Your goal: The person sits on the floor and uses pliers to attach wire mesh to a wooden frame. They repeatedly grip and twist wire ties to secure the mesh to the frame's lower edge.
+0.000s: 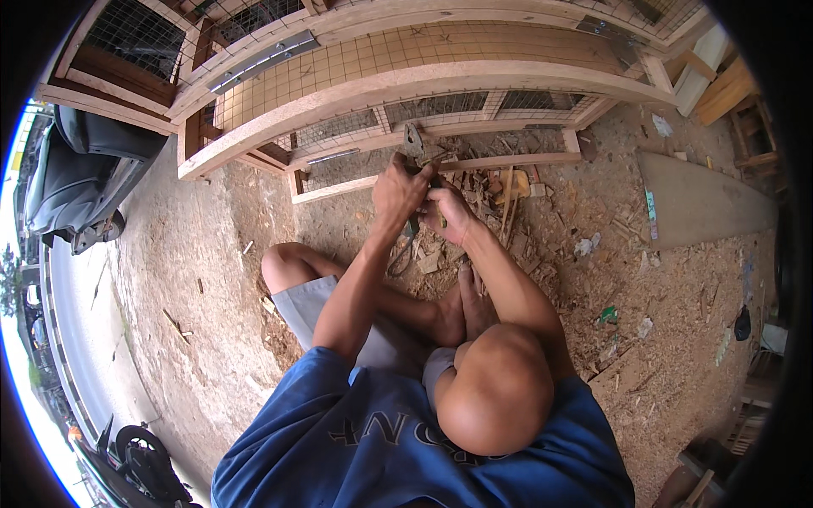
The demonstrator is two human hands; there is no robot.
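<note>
My left hand is closed round a pair of pliers, whose grey metal head sticks out beyond the fingers. A dark greenish handle shows below the hands. Pressed close beside it, my right hand has its fingers curled in; what they grip is hidden. Both hands are in front of my crossed legs, near a low wooden frame with wire mesh. A thin dark loop hangs or lies just under the hands; I cannot tell which.
Large wood-and-mesh cages with metal hinges stand across the far side. Wood scraps and shavings litter the floor. To the right lies a flat grey board. A covered motorbike stands at left, another at lower left.
</note>
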